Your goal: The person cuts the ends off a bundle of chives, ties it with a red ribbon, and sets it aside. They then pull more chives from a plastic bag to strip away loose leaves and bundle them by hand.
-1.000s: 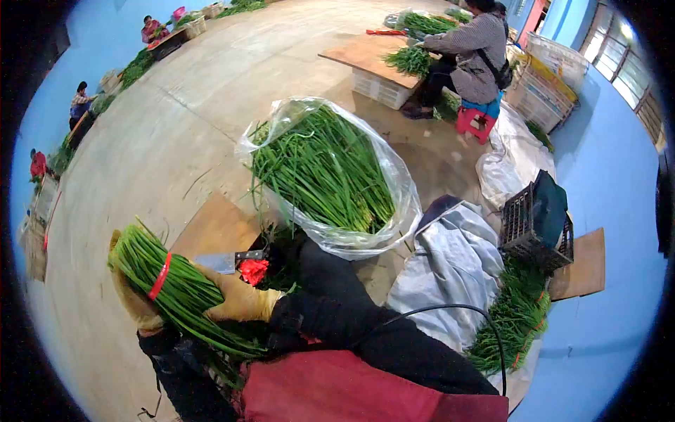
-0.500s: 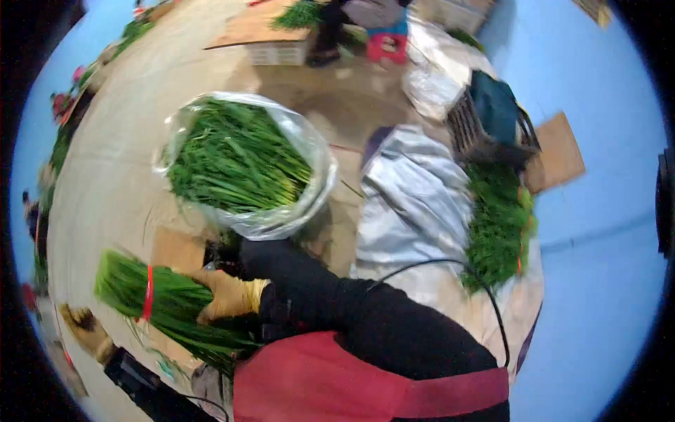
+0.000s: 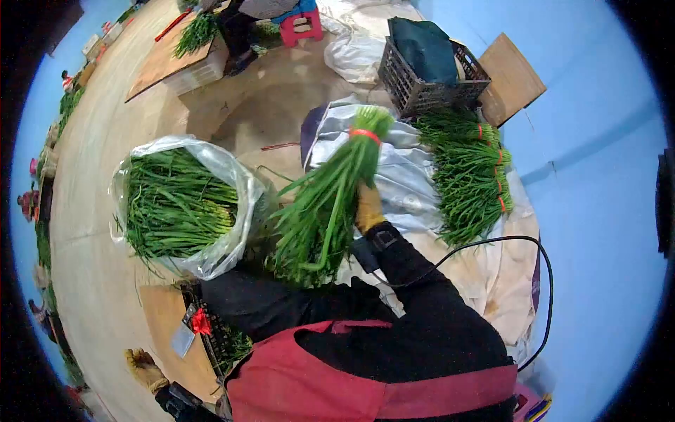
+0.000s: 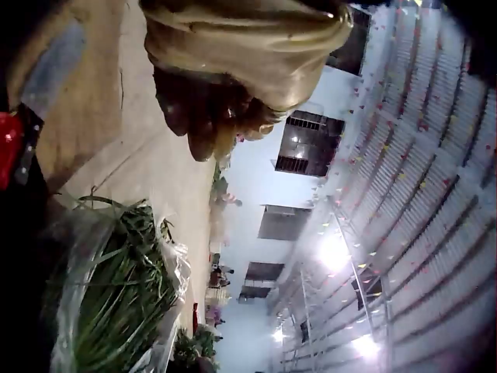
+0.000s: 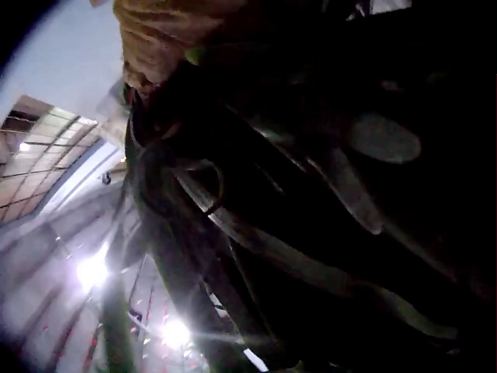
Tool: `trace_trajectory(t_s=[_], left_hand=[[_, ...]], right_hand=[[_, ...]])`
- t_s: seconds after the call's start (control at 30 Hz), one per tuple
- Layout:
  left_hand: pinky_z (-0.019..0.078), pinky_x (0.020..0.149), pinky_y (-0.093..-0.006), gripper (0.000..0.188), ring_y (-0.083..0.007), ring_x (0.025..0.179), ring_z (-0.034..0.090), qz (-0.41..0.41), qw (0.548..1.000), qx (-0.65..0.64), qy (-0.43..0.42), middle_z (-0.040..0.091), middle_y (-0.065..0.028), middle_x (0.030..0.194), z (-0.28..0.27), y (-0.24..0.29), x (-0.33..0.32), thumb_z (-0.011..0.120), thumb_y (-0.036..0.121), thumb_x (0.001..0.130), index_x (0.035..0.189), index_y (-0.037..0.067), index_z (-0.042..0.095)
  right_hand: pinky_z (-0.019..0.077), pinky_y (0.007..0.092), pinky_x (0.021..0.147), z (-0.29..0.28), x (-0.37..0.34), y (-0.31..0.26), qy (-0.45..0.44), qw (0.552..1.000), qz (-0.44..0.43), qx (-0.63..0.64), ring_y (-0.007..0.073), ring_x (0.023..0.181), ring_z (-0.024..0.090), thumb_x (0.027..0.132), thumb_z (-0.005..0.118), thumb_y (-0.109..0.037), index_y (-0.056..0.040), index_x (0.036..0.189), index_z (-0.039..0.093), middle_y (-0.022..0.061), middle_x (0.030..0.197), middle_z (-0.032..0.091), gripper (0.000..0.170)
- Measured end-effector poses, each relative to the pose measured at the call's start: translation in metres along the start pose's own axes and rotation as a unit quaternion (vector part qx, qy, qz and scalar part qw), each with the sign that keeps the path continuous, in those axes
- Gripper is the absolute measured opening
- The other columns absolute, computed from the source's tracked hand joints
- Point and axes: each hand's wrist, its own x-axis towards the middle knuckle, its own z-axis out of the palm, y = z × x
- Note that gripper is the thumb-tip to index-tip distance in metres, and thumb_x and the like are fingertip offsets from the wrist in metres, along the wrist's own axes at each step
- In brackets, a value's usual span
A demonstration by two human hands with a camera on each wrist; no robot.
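In my head view, the gloved right hand (image 3: 369, 209) grips 1 bundle of long green leaves (image 3: 320, 204), tied with 1 red band (image 3: 365, 136). The bundle is between an open plastic bag of greens (image 3: 247, 211) and a row of banded bundles (image 3: 470, 176). The gloved left hand (image 3: 146, 370), loosely curled and empty, is near a board (image 3: 160, 313) bearing a knife (image 3: 183, 340). My right wrist view is dark; I can't tell exactly how those fingers wrap.
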Motion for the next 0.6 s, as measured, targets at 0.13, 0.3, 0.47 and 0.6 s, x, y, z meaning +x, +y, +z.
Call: trace_trajectory(t_s=[0.13,0.3,0.47,0.6], left_hand=[[0.0465,0.078,-0.0278,0.03,-0.0156,0.085,0.058,0.016,0.997,0.044,-0.056,0.061,-0.0021,0.1,0.018,0.0,0.007,0.055,0.029,0.091,0.116,0.014,0.061],[0.0456,0.077,-0.0286,0.026,-0.0153,0.084,0.058,0.021,0.995,0.061,-0.082,0.062,-0.0025,0.097,0.048,0.004,-0.005,0.059,0.029,0.089,0.109,0.013,0.062],[0.0461,0.08,-0.0297,0.031,-0.0147,0.085,0.059,0.041,0.993,0.067,-0.089,0.062,-0.0031,0.099,0.068,0.004,-0.018,0.061,0.03,0.088,0.113,0.012,0.062],[0.0458,0.077,-0.0284,0.028,-0.0143,0.082,0.06,0.004,0.995,0.076,-0.07,0.063,-0.0022,0.095,0.074,0.01,-0.017,0.063,0.032,0.087,0.107,0.012,0.063]], right_hand=[[0.0481,0.0313,0.074,-0.073,0.002,0.028,0.151,0.984,0.027,0.093,0.0179,0.081,0.059,0.083,0.063,-0.019,0.0029,0.113,0.057,0.0082,0.1,0.064,0.037],[0.0471,0.0336,0.073,-0.137,-0.006,0.084,0.319,0.945,0.079,0.004,0.0203,0.082,0.058,0.08,0.068,-0.019,0.0045,0.112,0.056,0.0096,0.101,0.062,0.042],[0.0463,0.0345,0.077,-0.16,-0.017,0.133,0.324,0.94,0.091,0.047,0.0231,0.085,0.058,0.074,0.073,-0.02,0.0087,0.112,0.052,0.014,0.104,0.061,0.053],[0.0467,0.0348,0.076,-0.148,-0.02,0.116,0.349,0.929,0.126,-0.016,0.0229,0.082,0.059,0.074,0.073,-0.021,0.0074,0.112,0.054,0.0129,0.102,0.062,0.051]])
